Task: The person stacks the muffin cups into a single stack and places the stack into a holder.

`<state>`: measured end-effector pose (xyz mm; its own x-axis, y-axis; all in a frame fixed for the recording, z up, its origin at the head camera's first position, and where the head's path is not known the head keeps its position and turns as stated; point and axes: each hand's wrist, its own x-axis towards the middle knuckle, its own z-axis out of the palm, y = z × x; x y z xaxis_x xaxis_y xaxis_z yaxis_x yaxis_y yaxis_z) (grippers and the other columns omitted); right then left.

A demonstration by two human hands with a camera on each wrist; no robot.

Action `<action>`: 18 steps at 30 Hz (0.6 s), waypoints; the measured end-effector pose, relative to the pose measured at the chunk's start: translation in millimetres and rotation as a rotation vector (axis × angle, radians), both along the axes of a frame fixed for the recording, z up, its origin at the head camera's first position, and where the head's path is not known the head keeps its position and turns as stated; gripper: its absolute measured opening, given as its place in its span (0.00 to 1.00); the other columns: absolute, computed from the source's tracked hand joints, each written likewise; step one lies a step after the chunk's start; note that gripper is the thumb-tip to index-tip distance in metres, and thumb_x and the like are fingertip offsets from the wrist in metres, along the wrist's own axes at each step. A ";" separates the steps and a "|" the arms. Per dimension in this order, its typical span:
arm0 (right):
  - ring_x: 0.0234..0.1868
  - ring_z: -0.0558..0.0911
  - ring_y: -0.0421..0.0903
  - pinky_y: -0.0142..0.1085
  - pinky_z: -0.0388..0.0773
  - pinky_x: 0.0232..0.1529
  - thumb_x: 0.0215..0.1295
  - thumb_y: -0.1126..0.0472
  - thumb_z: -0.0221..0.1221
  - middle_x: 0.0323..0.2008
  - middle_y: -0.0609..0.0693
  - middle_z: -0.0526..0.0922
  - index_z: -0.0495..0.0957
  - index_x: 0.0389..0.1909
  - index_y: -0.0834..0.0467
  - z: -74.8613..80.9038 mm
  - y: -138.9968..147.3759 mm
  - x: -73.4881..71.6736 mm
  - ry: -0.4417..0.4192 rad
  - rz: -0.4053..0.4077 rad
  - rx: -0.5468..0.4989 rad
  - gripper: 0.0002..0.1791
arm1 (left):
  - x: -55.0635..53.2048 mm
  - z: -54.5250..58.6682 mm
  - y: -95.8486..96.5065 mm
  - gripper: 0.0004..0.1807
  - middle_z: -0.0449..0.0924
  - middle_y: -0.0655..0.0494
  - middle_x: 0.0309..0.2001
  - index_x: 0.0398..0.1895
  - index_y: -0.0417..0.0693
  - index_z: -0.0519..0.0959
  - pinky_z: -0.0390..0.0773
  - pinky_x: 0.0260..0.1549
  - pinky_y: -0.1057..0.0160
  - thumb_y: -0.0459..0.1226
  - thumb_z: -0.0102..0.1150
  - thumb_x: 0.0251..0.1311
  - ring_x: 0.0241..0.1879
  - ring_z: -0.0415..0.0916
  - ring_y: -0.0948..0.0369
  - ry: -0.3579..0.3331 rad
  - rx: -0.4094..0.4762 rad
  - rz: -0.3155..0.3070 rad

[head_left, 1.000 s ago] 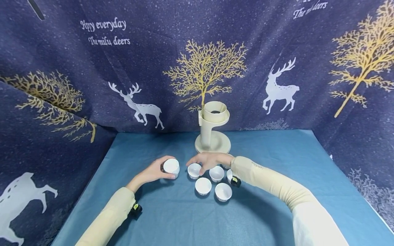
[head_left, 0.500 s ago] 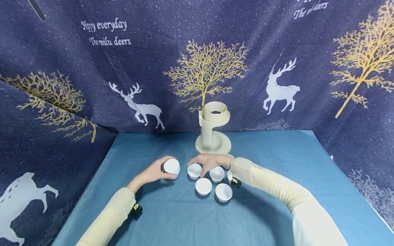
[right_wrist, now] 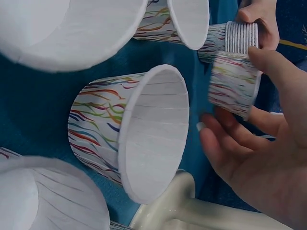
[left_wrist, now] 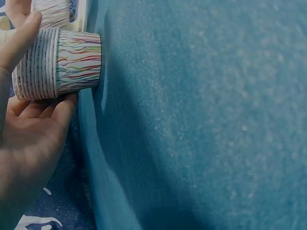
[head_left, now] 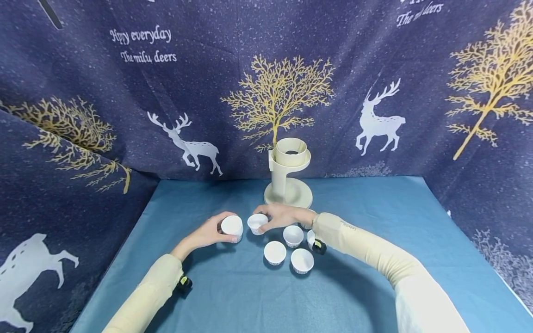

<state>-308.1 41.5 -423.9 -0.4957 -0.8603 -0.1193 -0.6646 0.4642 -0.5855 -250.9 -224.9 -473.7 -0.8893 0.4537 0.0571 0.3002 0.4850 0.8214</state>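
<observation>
My left hand [head_left: 210,231] grips a stack of nested paper baking cups [head_left: 232,225] around its sides, at the middle left of the table. The left wrist view shows the stacked rims and wavy coloured lines on the end cup [left_wrist: 79,62]. Just right of the stack, my right hand [head_left: 278,216] holds a single paper cup [head_left: 256,224] between thumb and fingers, its mouth upward. In the right wrist view this striped cup [right_wrist: 232,84] overlaps the stack from that angle. In the head view a small gap separates the two.
Several paper cups stand mouth up below and right of my right hand, among them a front cup [head_left: 302,261], a left one [head_left: 275,253] and a middle one [head_left: 293,236]. The right forearm partly covers others. Behind stands a cream holder [head_left: 293,192] with a ring on top.
My right hand, earlier spread over the leftmost cup, has taken hold of it and shifted it slightly left and up toward the stack. My left hand and its stack have stayed put.
</observation>
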 end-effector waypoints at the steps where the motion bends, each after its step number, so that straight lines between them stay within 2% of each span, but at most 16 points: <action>1: 0.46 0.75 0.40 0.37 0.72 0.50 0.56 0.49 0.61 0.49 0.47 0.77 0.68 0.57 0.55 -0.1 -0.3 -0.4 0.008 -0.016 -0.010 0.29 | 0.0 0.2 0.0 0.35 0.74 0.53 0.49 0.56 0.52 0.69 0.73 0.40 0.66 0.43 0.72 0.42 0.43 0.71 0.58 -0.001 0.005 0.001; 5: 0.42 0.76 0.38 0.39 0.74 0.48 0.55 0.47 0.61 0.44 0.45 0.79 0.71 0.53 0.54 -0.5 -1.0 -2.5 0.044 -0.055 -0.069 0.26 | 0.3 1.0 0.8 0.34 0.73 0.50 0.51 0.58 0.47 0.68 0.74 0.40 0.66 0.42 0.69 0.46 0.45 0.71 0.58 -0.003 0.017 0.010; 10: 0.41 0.77 0.39 0.41 0.75 0.46 0.53 0.49 0.64 0.43 0.46 0.80 0.72 0.50 0.55 0.9 -2.3 -4.7 0.096 -0.056 -0.162 0.25 | 3.1 6.9 3.1 0.32 0.72 0.47 0.52 0.58 0.44 0.68 0.73 0.40 0.66 0.40 0.67 0.49 0.45 0.70 0.55 0.002 0.012 0.019; 16: 0.44 0.75 0.39 0.41 0.74 0.47 0.53 0.50 0.64 0.48 0.46 0.78 0.70 0.53 0.53 2.6 -3.1 -3.2 0.064 -0.087 -0.177 0.27 | 13.0 24.9 8.3 0.31 0.71 0.42 0.53 0.58 0.41 0.66 0.72 0.41 0.65 0.37 0.66 0.51 0.46 0.70 0.53 -0.008 0.004 0.000; 18: 0.45 0.75 0.40 0.40 0.74 0.47 0.53 0.50 0.64 0.48 0.46 0.78 0.69 0.53 0.52 2.6 -3.2 -2.2 0.050 -0.096 -0.178 0.27 | 13.7 25.8 8.9 0.31 0.71 0.42 0.53 0.58 0.40 0.66 0.72 0.42 0.65 0.37 0.66 0.51 0.46 0.70 0.53 -0.013 0.004 -0.001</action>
